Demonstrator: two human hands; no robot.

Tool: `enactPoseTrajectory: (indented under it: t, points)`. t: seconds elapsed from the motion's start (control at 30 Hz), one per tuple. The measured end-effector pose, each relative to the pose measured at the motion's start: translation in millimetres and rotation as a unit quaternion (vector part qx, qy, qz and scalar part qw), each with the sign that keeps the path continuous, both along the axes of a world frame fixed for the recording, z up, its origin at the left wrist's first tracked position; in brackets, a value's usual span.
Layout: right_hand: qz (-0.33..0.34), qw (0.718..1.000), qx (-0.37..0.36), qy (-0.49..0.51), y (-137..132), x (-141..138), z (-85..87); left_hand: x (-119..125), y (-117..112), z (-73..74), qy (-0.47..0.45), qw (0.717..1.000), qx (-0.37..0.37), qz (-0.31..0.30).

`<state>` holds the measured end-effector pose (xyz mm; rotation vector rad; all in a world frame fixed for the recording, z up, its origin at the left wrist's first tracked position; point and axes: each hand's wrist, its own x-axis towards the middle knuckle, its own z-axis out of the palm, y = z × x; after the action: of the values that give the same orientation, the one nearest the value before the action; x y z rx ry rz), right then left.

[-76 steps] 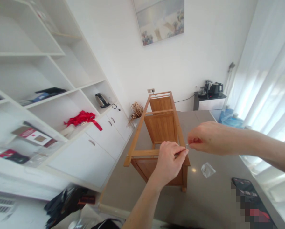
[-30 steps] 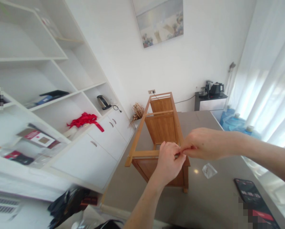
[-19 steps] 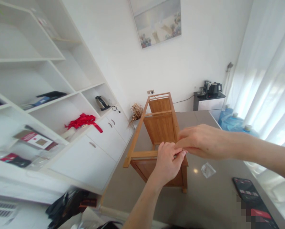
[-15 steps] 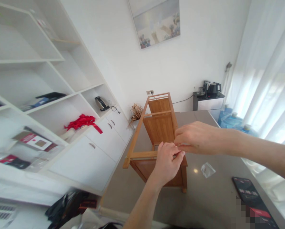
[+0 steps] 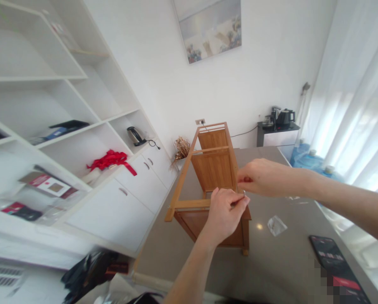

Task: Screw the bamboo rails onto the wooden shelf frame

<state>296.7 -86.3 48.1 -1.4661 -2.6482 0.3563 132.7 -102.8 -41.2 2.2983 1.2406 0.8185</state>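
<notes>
Tabletop (image 5: 280, 261) stretches from wooden frame (image 5: 212, 171) to right edge.

Grey table (image 5: 265, 266), wooden frame (image 5: 213, 173), packet (image 5: 276, 226), phone (image 5: 330, 255)

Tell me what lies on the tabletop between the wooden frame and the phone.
In the head view, a small clear plastic bag lies on the gray tabletop between the wooden frame and the phone.

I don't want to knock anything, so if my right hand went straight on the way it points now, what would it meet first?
Your right hand would probably meet the right rail of the wooden frame, which looks close; depth is unclear, so it might pass above.
</notes>
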Motion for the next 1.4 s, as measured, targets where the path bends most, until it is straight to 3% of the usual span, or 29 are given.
enactPoseTrajectory:
  t: [0.2,0.33,0.43,0.77,1.0,1.2,1.4]
  points:
    - [-0.022,0.999,-0.016,-0.018,-21,12,2.7,-2,1,0.0,-0.012,1.000,-0.022,-0.017]
    - [0.050,0.997,-0.051,0.018,-27,1,5.4,-4,3,-0.9,-0.003,0.999,-0.019,-0.026]
    - [0.105,0.993,-0.030,0.053,-22,-3,4.8,-5,3,-1.5,0.008,1.000,-0.012,-0.028]
    - [0.168,0.984,-0.019,0.049,-7,11,3.7,-3,2,-0.9,0.030,0.999,-0.014,-0.022]
    - [0.111,0.992,0.051,0.025,-10,-2,-3.2,-6,2,-3.3,0.000,1.000,-0.022,-0.020]
    - [0.002,0.999,0.011,0.046,-6,-7,-9.0,-4,2,-0.9,-0.018,0.999,-0.014,-0.023]
    - [0.017,0.998,0.055,-0.022,-5,10,-7.9,-3,2,-2.6,0.006,1.000,-0.003,-0.024]
